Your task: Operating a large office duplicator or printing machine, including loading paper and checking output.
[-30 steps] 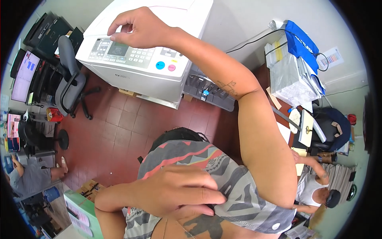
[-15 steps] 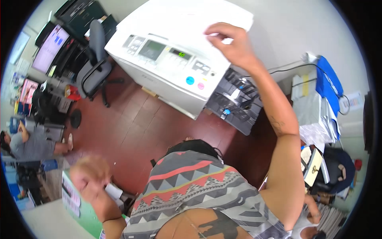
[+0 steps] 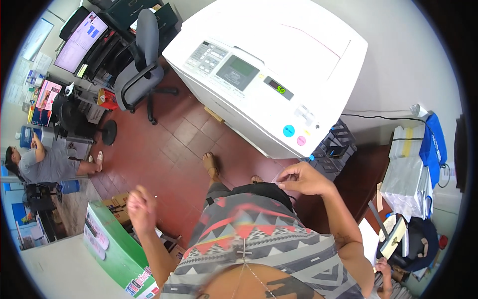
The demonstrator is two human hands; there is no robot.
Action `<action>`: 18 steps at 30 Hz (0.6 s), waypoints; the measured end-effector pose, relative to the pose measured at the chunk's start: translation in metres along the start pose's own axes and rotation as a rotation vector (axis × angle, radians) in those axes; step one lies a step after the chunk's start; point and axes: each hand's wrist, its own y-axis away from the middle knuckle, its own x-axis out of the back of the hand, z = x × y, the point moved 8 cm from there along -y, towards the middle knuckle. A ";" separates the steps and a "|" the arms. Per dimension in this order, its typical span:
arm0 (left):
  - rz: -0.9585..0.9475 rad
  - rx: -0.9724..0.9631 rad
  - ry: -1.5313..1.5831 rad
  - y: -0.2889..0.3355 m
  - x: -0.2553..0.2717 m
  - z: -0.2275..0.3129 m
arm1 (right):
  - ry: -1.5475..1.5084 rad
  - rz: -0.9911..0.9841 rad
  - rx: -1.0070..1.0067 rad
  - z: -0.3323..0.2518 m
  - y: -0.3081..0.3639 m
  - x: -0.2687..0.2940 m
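Right hand's (image 3: 303, 179) grip pinches a small clear scrap (image 3: 279, 177), just below the white copier (image 3: 269, 74) and its blue and pink round buttons. Left hand (image 3: 141, 207), loosely curled, holds nothing, above a green box (image 3: 112, 249) left of the copier.

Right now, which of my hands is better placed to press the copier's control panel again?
Probably the right hand: it hangs just below the white copier, nearer its control panel. The left hand is farther away, near the green box.
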 end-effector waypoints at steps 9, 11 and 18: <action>-0.250 0.172 -0.618 -0.229 0.025 -0.058 | -0.226 0.330 -0.068 0.032 -0.128 -0.047; -0.303 0.061 -0.787 -0.276 0.008 -0.069 | -0.130 0.423 -0.247 0.070 -0.149 -0.057; -0.435 -0.561 -1.038 -0.411 -0.046 -0.034 | -0.607 1.202 -0.551 0.182 -0.106 -0.083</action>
